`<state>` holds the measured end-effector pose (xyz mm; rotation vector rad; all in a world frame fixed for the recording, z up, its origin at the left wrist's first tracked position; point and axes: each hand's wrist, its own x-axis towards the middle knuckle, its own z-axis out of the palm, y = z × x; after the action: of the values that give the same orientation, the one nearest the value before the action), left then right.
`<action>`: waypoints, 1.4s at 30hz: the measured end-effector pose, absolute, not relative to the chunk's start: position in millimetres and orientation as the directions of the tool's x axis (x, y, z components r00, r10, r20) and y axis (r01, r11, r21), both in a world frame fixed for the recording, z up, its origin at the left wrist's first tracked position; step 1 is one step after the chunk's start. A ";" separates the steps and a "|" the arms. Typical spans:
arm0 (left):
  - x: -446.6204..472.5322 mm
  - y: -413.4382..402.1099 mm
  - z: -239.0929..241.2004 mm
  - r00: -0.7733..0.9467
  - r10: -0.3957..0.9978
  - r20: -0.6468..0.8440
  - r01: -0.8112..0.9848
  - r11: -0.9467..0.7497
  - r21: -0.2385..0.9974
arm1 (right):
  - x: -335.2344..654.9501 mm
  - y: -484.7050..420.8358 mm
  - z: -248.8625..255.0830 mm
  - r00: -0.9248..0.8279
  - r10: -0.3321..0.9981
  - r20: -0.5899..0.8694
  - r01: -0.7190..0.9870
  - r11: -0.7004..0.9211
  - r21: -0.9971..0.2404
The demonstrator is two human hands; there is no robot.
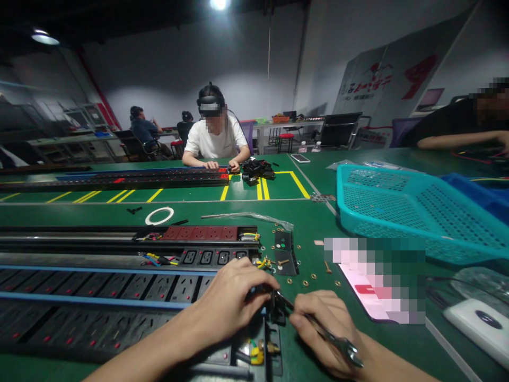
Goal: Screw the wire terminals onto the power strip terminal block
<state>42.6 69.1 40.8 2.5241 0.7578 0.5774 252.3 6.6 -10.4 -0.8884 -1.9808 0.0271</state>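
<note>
My right hand (326,323) is closed around a metal wrench (345,347). One end of the tool reaches a small black end bracket (278,310) on a power strip, and the other sticks out below my palm. My left hand (238,292) pinches around that bracket from the strip's side; the exact contact is partly hidden by my fingers. The black power strip (159,289) has blue edges and a row of sockets. Nearer to me, another socket strip (99,326) shows yellow-green wires (256,351) and a brass bolt (272,348) at its end.
Brass nuts (305,283), bolts (328,267) and black plates (284,252) lie beyond my hands. To the right are a pink pad (374,305), a teal basket (397,233) and a white device (477,323). Across the table sits a person (217,135) near black parts (257,171).
</note>
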 end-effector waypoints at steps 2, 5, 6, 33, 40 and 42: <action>42.6 68.3 41.7 0.763 0.594 0.253 0.414 -0.750 0.516 | 250.9 5.5 -12.0 -0.333 0.596 0.731 0.564 0.747 -0.352; 42.6 67.9 42.4 0.765 0.593 0.251 0.417 -0.753 0.509 | 248.3 4.7 -14.4 -0.394 0.598 0.698 0.526 0.770 -0.362; 42.7 68.0 42.4 0.766 0.591 0.253 0.415 -0.755 0.508 | 247.3 4.7 -14.7 -0.417 0.595 0.687 0.516 0.777 -0.360; 41.3 70.9 35.6 0.781 0.567 0.261 0.387 -0.768 0.510 | 236.8 33.9 -20.4 -0.004 1.000 -0.008 -0.062 -0.008 -0.998; 42.4 70.2 39.7 0.776 0.579 0.250 0.399 -0.758 0.517 | 242.5 22.7 -27.2 0.103 0.970 0.220 0.078 0.213 -0.974; 42.9 70.2 40.5 0.777 0.576 0.254 0.394 -0.759 0.518 | 245.3 18.1 -26.2 0.049 0.910 0.412 0.194 0.396 -0.898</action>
<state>42.9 70.2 40.5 2.5267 0.7313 0.5614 245.3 18.1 -26.2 -1.0577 -1.4407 0.7411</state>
